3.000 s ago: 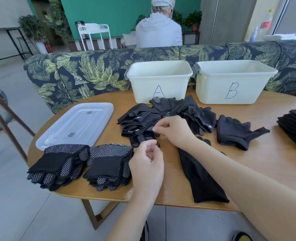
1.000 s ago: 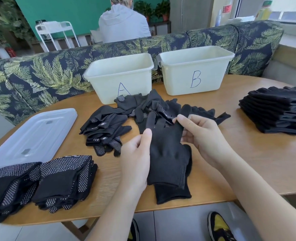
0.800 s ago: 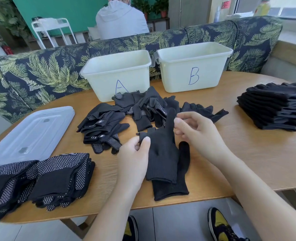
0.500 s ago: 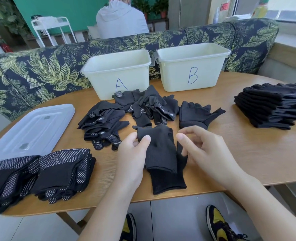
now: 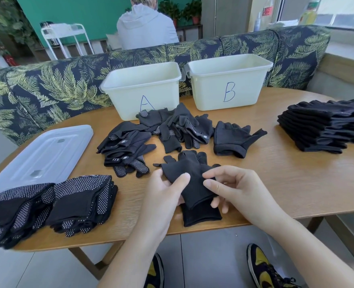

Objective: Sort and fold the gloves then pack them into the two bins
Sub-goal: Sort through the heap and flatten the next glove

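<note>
1. A person's left hand (image 5: pixel 163 196) and right hand (image 5: pixel 232 191) meet over a pair of plain black gloves (image 5: pixel 194 183) lying near the front edge of the wooden table (image 5: pixel 296 183). The left thumb pinches the top glove's palm; the right hand's thumb and forefinger nip its other side, the remaining fingers curled loosely beneath.

2. A moment ago the gloves' fingers stood raised between the hands — now they lie doubled down toward the cuff, and the pair sits lower and flatter. The fold looks under way, not finished.

3. Bin A (image 5: pixel 142 90) and bin B (image 5: pixel 229 80) stand side by side at the back of the table, and nothing shows inside them from this angle.

4. An unsorted heap of gloves (image 5: pixel 167 129) lies in front of the bins. Dotted folded gloves (image 5: pixel 53 202) lie at the left beside a clear lid (image 5: pixel 43 154), and a plain black stack (image 5: pixel 326 125) waits at the right — by these piles, sorting is well along and packing not yet begun.
</note>
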The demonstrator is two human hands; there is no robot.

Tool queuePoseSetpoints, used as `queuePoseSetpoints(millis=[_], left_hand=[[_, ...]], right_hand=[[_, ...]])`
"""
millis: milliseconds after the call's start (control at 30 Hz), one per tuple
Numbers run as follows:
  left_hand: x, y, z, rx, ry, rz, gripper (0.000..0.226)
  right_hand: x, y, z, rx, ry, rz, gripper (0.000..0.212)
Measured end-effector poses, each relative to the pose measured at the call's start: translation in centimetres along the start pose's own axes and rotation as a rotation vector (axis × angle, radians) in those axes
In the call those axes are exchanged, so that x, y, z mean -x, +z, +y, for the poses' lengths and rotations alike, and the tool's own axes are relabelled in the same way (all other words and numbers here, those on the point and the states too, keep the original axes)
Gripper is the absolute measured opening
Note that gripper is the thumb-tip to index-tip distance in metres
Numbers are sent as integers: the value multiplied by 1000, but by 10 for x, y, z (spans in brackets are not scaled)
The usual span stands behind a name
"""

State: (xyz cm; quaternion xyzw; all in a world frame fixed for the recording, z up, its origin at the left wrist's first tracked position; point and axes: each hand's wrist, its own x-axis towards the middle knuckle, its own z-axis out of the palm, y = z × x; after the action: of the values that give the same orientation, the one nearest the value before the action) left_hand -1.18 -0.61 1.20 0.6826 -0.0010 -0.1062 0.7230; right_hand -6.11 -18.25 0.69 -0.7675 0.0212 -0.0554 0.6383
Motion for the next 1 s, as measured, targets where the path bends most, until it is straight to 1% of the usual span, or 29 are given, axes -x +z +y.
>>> queuePoseSetpoints(millis=[100,133,167,200,300,333,433,500,600,767,900,1000], left_hand=[[6,-3,-8,51,-27,44,62],[8,-4,-10,45,-15,39,67],[10,-4,-11,25,3,16,67],[13,-4,-10,-5,21,-14,62],[19,-4,-9,-122,51,-80,39],[20,-5,-10,-151,51,-92,35],[19,-8,-10,-208,64,-116,36],[19,-11,-8,-250,76,-146,37],[19,-13,-7,-321,89,-198,39],[18,-14,-9,-475,128,-207,38],[19,-14,-9,-550,168,-191,36],[19,-14,-12,-597,188,-177,37]], right_hand=[[2,2,-1,15,14,-3,10],[3,4,-2,6,18,-6,11],[4,5,-4,-5,22,-12,12],[6,6,-4,-11,26,-20,14],[8,7,-5,9,40,-32,21],[6,6,-4,26,43,-30,22],[-2,-1,-4,105,31,-4,26],[-10,-8,-4,113,32,16,28],[-18,-17,-3,114,44,50,23],[-24,-22,3,118,51,67,15],[-25,-24,9,163,22,145,10],[-22,-25,13,210,11,178,10]])
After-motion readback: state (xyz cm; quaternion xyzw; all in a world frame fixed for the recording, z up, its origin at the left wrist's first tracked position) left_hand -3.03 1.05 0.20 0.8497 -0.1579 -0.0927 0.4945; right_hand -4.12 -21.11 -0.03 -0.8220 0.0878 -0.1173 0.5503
